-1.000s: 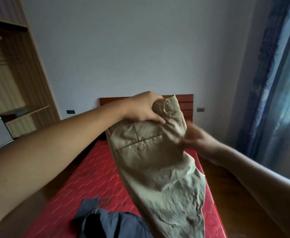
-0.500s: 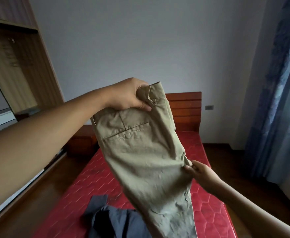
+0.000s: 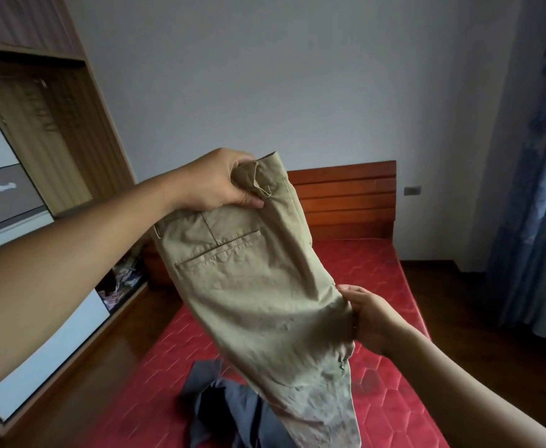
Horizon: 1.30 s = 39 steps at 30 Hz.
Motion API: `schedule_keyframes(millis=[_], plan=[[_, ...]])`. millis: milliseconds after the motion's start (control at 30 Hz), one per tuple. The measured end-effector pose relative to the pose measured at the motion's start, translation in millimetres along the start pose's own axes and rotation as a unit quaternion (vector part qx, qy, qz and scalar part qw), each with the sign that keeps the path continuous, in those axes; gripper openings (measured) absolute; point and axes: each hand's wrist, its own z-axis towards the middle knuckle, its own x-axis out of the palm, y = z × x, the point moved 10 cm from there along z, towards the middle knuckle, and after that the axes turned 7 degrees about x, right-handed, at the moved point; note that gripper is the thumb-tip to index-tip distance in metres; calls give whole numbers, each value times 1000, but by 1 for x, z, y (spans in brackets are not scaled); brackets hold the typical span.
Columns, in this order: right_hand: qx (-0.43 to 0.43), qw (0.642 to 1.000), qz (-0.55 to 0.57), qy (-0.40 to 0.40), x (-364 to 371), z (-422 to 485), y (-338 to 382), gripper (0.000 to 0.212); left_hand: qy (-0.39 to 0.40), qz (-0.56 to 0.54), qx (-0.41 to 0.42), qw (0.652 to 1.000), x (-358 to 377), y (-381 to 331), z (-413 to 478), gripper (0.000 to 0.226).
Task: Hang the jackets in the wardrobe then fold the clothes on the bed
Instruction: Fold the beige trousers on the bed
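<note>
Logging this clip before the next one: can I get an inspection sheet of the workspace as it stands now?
Surface: bed, red quilted mattress, wooden headboard.
Job's things: trousers, khaki, held up over the bed; grey garment crumpled on the mattress; wardrobe at the left, inside partly in view.
Clutter: oddments low down by the wardrobe, too blurred to identify.
Grippers: left hand grips the trousers at the waistband; right hand holds their edge lower down.
Cables: nothing seen.
Surroundings: grey wall with a socket, blue curtain at the right, dark wooden floor.
</note>
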Motion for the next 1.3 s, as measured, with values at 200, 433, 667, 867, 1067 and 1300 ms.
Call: schedule_keyframes(millis=[200,433,667,867,1067,1300], plan=[[-61,977,200,-45,-21,11,-12,15,-28,-9,-16,999,-16,18,-17,45],[-75,993,60,75,6,0,-9,33,-14,-50,-36,998,-10,20,-22,39],[-200,939,-279,-34,-2,-13,9,31,10,-24,-28,999,-7,10,-8,44],[-181,857,-483,-11,31,-35,41,34,42,-14,-21,999,15,-8,-4,34],[-289,877,-360,132,132,-81,126,62,75,1,-8,997,34,-37,1,29],[-189,830,-524,28,60,-37,67,23,25,10,-11,1000,-2,-37,-8,29]])
